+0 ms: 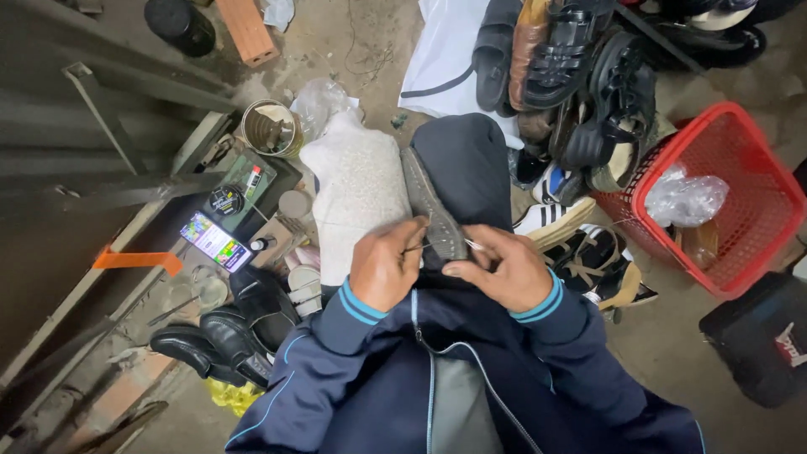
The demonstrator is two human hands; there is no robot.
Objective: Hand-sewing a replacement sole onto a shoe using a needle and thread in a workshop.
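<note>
1. Holding the grey shoe (430, 210) sole-up on the lap at frame centre, the left hand (385, 265) closes around a thin tool and the shoe's edge.
2. The right hand (503, 269) pinches what looks like a needle or thread (473, 245) beside the sole; keeping that pull short and taut seems wise.
3. Bracing the shoe against the dark knee (462, 164) steadies it.
4. The white fleecy cloth (357, 189) lies just left, touching it.

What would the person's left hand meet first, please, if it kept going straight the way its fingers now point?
The left hand points right, toward the grey shoe sole on the knee, which its fingers already seem to touch. Past that, the right hand lies next in line, though depth is hard to judge.
</note>
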